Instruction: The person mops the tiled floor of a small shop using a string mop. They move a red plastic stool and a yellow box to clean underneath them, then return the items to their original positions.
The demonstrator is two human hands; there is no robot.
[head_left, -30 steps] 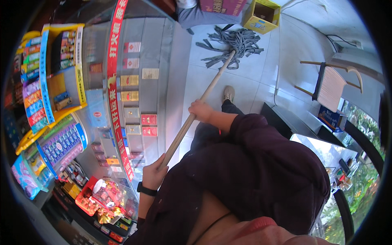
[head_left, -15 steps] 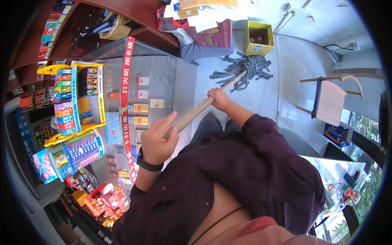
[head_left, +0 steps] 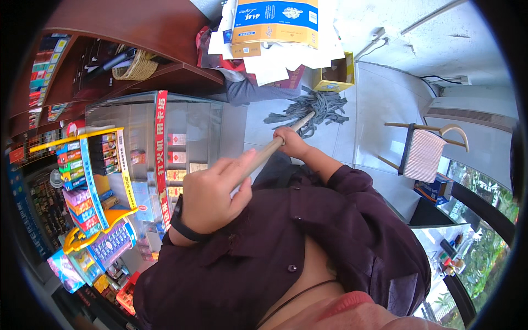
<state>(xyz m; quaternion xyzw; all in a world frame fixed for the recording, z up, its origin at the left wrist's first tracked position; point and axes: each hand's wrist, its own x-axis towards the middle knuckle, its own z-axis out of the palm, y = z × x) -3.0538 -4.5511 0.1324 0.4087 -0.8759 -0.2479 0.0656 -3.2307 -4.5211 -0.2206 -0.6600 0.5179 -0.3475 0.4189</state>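
Note:
A mop lies across the middle of the view, its dark grey cloth-strip head (head_left: 324, 104) spread on the pale tiled floor. Its light wooden handle (head_left: 263, 158) slants back toward my body. Lower on the handle, my right hand (head_left: 293, 144) is wrapped round it, fingers closed. My left hand (head_left: 214, 190), with a dark band on the wrist, holds the upper part between thumb and fairly straight fingers. The handle's top end is hidden by this hand.
At left stands a glass display counter (head_left: 212, 124) with a yellow-trimmed rack (head_left: 127, 170) of small packs. Beyond the mop are a yellow open box (head_left: 334, 82) and a pile topped by a flattened blue-and-orange carton (head_left: 275, 22). A chair (head_left: 423, 154) stands at right.
The view has tilted, showing more of the carton pile. The mop head sits slightly closer to the yellow box. My left hand's raised forefinger has come down along the handle.

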